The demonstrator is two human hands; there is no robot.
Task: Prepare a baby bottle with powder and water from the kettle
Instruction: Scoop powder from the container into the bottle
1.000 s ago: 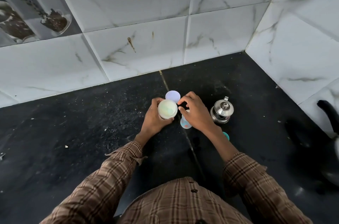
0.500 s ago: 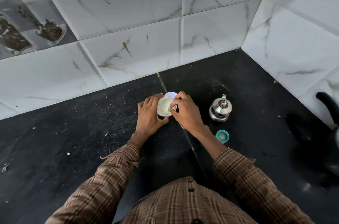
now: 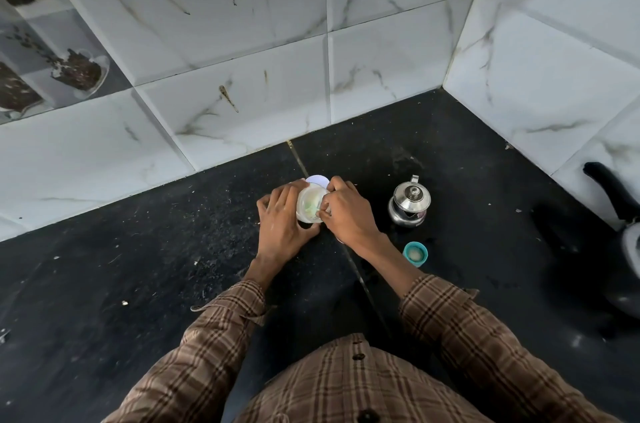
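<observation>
A pale powder container (image 3: 309, 205), tilted, is gripped by the left hand (image 3: 281, 225) and pinched at its rim by the right hand (image 3: 348, 214) above a black counter (image 3: 138, 266). A steel kettle (image 3: 409, 203) is positioned right of the hands, with a teal cap (image 3: 415, 254) just in front of it.

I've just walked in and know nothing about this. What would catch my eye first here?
Two hands meet at the middle of the black counter: the left hand grips a small white powder jar, tipped sideways, while the right hand works at its open mouth. To the right stands a shiny steel kettle, with a teal bottle cap lying nearer the person.
</observation>
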